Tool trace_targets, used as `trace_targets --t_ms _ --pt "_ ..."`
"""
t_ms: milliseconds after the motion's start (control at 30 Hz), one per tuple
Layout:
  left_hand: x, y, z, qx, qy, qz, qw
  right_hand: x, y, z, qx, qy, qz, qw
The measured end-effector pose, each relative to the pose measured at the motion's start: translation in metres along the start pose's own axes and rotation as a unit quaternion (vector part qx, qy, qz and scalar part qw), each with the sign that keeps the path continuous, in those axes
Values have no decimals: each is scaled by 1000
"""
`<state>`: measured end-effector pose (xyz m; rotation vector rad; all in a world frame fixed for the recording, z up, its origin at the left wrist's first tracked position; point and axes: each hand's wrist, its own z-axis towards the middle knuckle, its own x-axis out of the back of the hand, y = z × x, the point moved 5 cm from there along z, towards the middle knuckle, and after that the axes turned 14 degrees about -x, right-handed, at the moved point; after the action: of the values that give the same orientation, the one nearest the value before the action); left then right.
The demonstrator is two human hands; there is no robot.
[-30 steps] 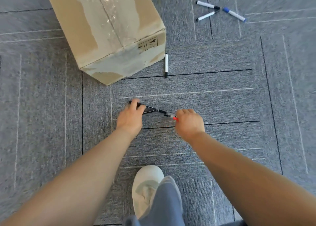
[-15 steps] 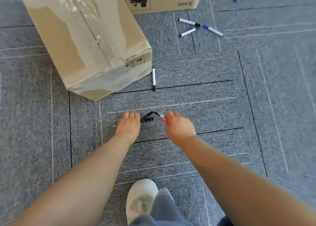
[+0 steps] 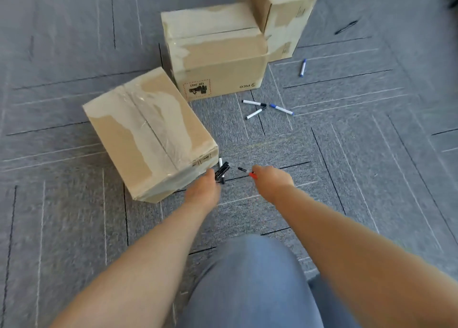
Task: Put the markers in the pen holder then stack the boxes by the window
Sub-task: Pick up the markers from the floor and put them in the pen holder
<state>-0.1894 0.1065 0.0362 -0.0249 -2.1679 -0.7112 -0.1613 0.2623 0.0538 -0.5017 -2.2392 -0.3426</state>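
Left hand [image 3: 205, 191] grips black markers [image 3: 222, 169]. Right hand [image 3: 271, 181] grips a red-capped marker [image 3: 245, 171]. Both hands are near the nearest box [image 3: 148, 139].

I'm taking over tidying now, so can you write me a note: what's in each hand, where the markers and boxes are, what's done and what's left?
Left hand grips a bunch of black plastic markers. Right hand pinches a red-capped marker.
On the grey carpet: one white marker beside the nearest tan cardboard box, three white-barrelled markers ahead, a blue-capped marker beyond.
Middle box and far box stand on the floor, unstacked.
Done: some markers picked up.
Left: gather the rest, find the pen holder (not in view), stack the boxes.
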Motion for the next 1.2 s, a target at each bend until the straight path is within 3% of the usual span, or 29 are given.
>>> trace_targets --t_ms 200,367,533,833,1000,1200 --pt "76 29 3 -29 53 3 998 115 -6 -11 46 17 -62 997" --pt "86 46 41 -16 72 -53 996 171 -4 19 72 46 -124 989" --pt "62 41 80 29 84 -75 993 160 -7 68 128 11 -199 972" --pt "14 34 145 131 11 -72 989 118 -16 178 219 -59 -188 956" --pt "-21 18 157 245 26 -122 961 107 -26 214 268 -87 -170 944" --pt "-42 8 169 291 -16 -75 954 104 -41 243 332 -108 -183 919"
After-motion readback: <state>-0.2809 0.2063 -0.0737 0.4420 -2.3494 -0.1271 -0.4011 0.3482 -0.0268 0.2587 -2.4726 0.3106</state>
